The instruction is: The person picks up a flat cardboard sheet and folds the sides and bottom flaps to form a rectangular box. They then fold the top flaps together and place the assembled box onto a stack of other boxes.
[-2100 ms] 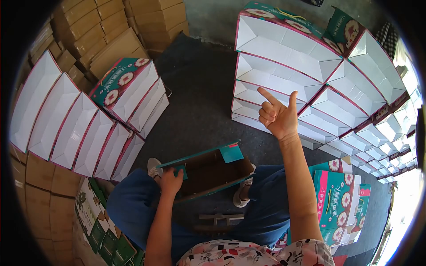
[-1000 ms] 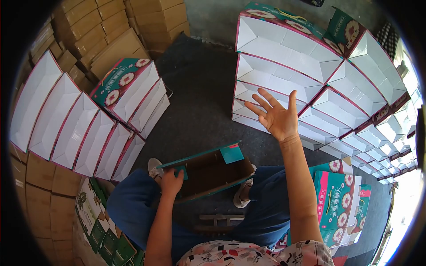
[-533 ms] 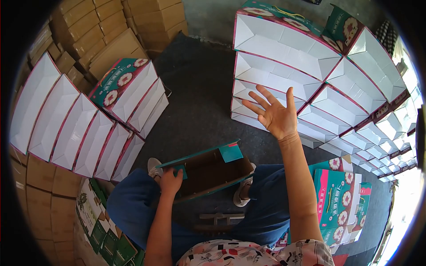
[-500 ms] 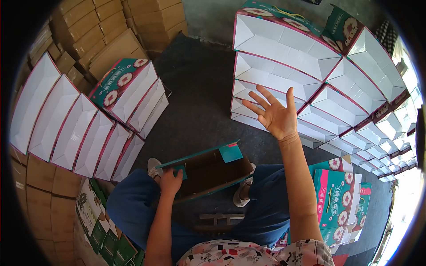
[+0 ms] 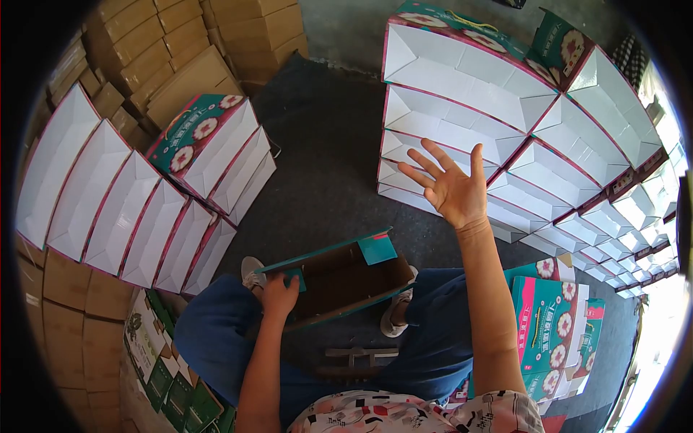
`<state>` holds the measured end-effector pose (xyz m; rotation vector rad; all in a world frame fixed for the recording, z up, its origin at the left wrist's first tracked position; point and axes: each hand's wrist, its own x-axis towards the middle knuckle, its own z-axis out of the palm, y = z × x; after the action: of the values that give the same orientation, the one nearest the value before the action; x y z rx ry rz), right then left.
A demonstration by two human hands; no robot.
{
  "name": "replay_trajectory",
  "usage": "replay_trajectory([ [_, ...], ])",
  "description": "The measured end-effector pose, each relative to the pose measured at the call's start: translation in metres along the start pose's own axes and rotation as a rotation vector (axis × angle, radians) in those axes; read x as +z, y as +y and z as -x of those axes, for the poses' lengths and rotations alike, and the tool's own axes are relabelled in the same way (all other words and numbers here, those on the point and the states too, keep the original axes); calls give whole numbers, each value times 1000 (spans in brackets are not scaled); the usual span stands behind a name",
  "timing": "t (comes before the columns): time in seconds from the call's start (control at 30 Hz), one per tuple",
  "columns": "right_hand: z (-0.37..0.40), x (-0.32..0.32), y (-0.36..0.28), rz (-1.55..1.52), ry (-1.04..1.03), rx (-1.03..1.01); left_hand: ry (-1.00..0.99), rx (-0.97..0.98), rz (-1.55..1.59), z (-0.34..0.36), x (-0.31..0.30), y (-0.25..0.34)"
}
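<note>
An open cardboard gift box (image 5: pixel 345 285), brown inside and green outside, stands on the floor between my feet. Its top faces up, and a green flap (image 5: pixel 377 249) folds over the far right corner. My left hand (image 5: pixel 280 294) is closed on the near-left end of this box, by a small green flap; part of its fingers is hidden. My right hand (image 5: pixel 460 189) is raised in the air, palm up and fingers spread, holding nothing. It is well apart from the box.
White-bottomed boxes (image 5: pixel 462 61) are stacked high at right, with more boxes (image 5: pixel 119 209) at left. Brown cartons (image 5: pixel 144 43) line the back left. Flattened green boxes (image 5: pixel 545 325) lie by my right leg. Other green-and-white cardboard (image 5: pixel 162 361) lies at lower left.
The view has shifted very slightly. Both hands and the box keep nearly the same positions.
</note>
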<state>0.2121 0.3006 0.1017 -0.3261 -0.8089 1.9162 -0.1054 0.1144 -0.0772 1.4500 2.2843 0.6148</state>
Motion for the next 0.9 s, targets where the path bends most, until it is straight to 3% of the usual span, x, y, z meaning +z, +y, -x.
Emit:
replay_trajectory([
  [0.9, 0, 2, 2, -35, -27, 19, -5, 0, -11, -2, 3, -3],
])
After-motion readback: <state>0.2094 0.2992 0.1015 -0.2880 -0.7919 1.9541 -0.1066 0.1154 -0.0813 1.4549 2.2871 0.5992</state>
